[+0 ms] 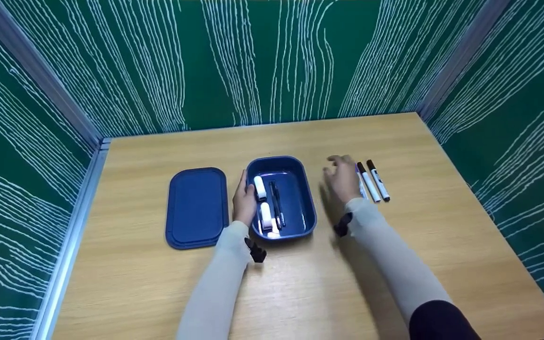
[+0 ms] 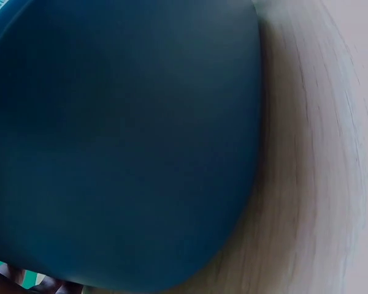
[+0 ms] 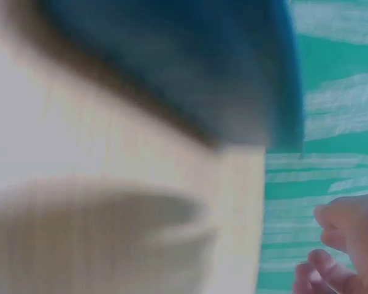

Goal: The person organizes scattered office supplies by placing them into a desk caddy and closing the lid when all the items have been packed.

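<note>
An uncovered dark blue box (image 1: 304, 208) sits on the table. My left hand (image 1: 244, 202) holds its left wall, thumb at the rim and fingers along the outside. Inside lie two slim black pens (image 1: 276, 203) and two short white objects with dark ends, one farther back (image 1: 259, 187) and one nearer (image 1: 266, 216); their kind is unclear. My right hand (image 1: 343, 178) hovers between the box and the markers, fingers loosely bent, holding nothing. Beside it lie a black-capped white marker (image 1: 370, 183), another black-capped one (image 1: 378, 182), and a purple-capped marker (image 1: 361, 185) partly hidden by the hand.
The flat dark blue lid (image 1: 197, 208) lies left of the box, near my left forearm. Green panels with white wavy lines (image 1: 262, 61) wall in the wooden table (image 1: 291, 293) at the back and both sides.
</note>
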